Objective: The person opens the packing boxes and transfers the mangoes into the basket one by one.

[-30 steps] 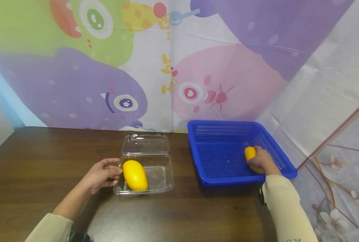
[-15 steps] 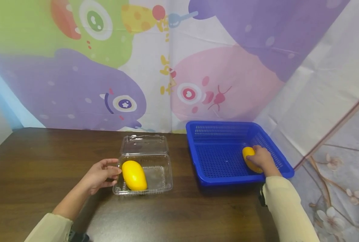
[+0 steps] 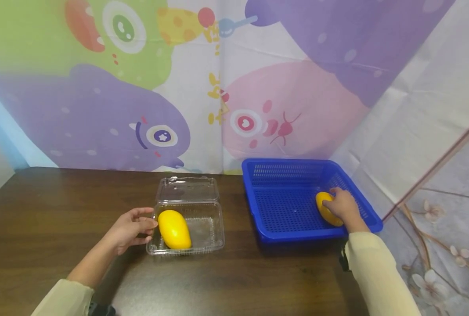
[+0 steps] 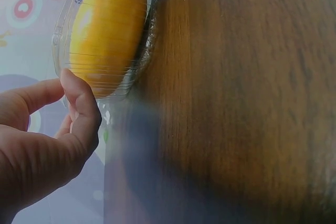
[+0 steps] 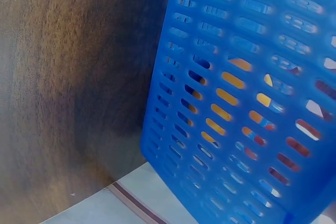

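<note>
In the head view my left hand (image 3: 131, 230) pinches the left rim of a clear plastic clamshell container (image 3: 207, 230), whose lid (image 3: 188, 189) lies folded back. One yellow mango (image 3: 174, 229) rests in the container's left half; the left wrist view shows this mango (image 4: 110, 30) through the clear wall, with the thumb and a finger at the rim. My right hand (image 3: 344, 207) reaches into a blue plastic basket (image 3: 254, 210) and grips a second yellow mango (image 3: 326, 206) near its right side. In the right wrist view the basket wall (image 5: 231, 145) hides that hand; yellow shows through the slots.
Both containers stand on a dark brown wooden table (image 3: 203, 285), with a strip of tabletop between them. A cartoon-printed cloth (image 3: 203, 87) hangs behind the table. A pale flowered panel (image 3: 448, 228) stands close to the basket's right side.
The right hand has shifted slightly on the mango in the basket, its thumb now higher across the fruit. The left hand stays at the container rim. The head view has drifted a little.
</note>
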`<state>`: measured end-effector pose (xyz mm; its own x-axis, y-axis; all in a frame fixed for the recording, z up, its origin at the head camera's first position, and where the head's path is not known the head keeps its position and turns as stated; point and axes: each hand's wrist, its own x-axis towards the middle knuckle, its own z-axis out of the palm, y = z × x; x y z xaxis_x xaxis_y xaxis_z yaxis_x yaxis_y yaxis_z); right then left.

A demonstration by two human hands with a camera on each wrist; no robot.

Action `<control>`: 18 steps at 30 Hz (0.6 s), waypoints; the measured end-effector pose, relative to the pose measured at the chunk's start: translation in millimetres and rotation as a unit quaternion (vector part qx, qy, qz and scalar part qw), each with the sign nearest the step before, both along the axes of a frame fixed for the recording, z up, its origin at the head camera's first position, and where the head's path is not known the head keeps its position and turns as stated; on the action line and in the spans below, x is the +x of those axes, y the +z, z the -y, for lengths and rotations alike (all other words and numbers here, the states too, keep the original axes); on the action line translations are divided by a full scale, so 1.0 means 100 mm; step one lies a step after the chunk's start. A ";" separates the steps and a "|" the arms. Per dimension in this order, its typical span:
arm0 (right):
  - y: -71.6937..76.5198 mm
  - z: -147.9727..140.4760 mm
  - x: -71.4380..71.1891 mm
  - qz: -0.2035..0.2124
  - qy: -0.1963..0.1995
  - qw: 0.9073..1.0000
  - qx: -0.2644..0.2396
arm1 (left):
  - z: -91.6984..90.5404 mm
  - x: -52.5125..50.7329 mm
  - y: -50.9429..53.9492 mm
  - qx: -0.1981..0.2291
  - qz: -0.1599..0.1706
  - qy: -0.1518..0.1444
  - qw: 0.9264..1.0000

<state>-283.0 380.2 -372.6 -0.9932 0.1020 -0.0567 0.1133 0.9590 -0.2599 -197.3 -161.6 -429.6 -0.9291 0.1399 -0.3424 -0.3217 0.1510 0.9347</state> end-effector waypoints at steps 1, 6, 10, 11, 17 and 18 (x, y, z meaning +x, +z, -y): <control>0.00 0.00 0.00 -0.002 0.001 1.000 0.000 | 0.00 0.00 0.00 0.000 -0.001 -0.001 1.000; 0.01 0.01 0.00 -0.005 0.005 1.000 -0.005 | 0.00 -0.01 0.00 0.000 -0.002 -0.003 1.000; 0.01 0.04 0.00 -0.007 0.007 1.000 -0.012 | 0.01 0.00 0.00 0.000 -0.005 -0.002 1.000; 0.01 0.05 0.00 -0.009 0.009 1.000 -0.011 | 0.01 0.00 0.00 0.000 -0.006 -0.003 1.000; 0.02 0.07 0.00 -0.028 0.021 0.999 -0.016 | 0.00 -0.01 0.00 0.001 -0.006 -0.004 1.000; 0.03 0.07 0.00 -0.030 0.022 0.999 -0.018 | 0.00 -0.01 0.00 0.001 -0.006 -0.004 1.000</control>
<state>-283.1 373.4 -370.0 -0.9984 0.0571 0.0000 0.0545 0.9528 -0.2986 -198.1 -161.5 -429.3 -0.9318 0.1478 -0.3316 -0.3100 0.1511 0.9386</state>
